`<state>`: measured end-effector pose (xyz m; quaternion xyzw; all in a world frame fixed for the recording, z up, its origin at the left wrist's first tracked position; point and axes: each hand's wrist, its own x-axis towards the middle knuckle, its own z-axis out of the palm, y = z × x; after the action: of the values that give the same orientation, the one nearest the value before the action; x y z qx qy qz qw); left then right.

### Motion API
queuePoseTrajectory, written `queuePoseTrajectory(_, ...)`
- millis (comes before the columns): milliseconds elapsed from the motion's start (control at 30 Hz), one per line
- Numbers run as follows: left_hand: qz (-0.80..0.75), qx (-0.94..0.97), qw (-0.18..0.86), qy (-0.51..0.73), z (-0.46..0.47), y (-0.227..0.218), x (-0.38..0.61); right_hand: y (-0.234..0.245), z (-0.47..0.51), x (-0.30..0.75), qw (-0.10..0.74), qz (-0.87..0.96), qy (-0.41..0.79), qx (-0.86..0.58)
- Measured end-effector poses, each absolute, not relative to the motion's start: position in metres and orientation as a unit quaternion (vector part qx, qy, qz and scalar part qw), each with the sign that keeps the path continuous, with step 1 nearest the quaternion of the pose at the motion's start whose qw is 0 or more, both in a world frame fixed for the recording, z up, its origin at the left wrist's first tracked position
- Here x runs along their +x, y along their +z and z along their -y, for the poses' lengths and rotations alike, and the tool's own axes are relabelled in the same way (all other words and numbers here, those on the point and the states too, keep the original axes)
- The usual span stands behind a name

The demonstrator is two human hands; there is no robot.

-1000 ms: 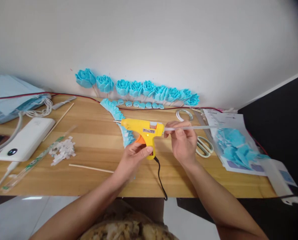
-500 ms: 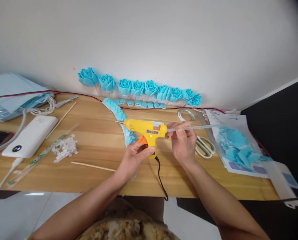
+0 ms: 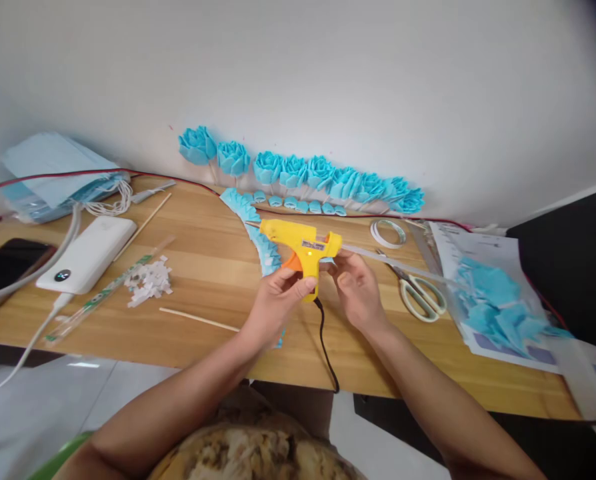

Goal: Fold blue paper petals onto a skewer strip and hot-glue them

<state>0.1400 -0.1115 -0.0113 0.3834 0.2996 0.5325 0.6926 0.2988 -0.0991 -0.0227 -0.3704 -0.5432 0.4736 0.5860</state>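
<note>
My left hand (image 3: 283,300) is wrapped round the handle of a yellow hot glue gun (image 3: 298,237), near its orange trigger (image 3: 293,261). The nozzle points left over a pleated blue strip (image 3: 265,250). From the gun's back end a long clear glue stick (image 3: 398,261) slopes down to the right. Just below that stick, my right hand (image 3: 359,293) has its fingers curled in behind the gun. A small pale blue edge (image 3: 327,259) shows by its fingertips; whether they hold it is unclear.
Blue fabric roses (image 3: 321,172) on sticks lean along the wall, with small blue rolls (image 3: 291,202) before them. Scissors (image 3: 423,299), a tape roll (image 3: 388,233) and blue petals (image 3: 498,300) lie right. Left are a power bank (image 3: 91,253), phone (image 3: 13,267) and white scraps (image 3: 148,281).
The view has shifted, so the table things sit further right. My right hand has dropped below the glue stick it was pinching, and the stick's outer end now slopes downward.
</note>
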Motion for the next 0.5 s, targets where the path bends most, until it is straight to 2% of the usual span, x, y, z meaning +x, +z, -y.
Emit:
queuePoseTrajectory(167, -0.29, 0.401, 0.7, 0.515, 0.112, -0.01, 0.139, -0.013, 0.101, 0.299, 0.513, 0.568, 0.498, -0.408)
queuePoseTrajectory(333, -0.297, 0.442, 0.696, 0.482, 0.114, -0.009, 0.142, -0.009, 0.108, 0.3, 0.444, 0.605, 0.539, -0.381)
queuePoseTrajectory(500, -0.271, 0.507, 0.68, 0.455, 0.115, -0.01, 0.145, -0.017, 0.112, 0.298, 0.49, 0.56, 0.554, -0.373)
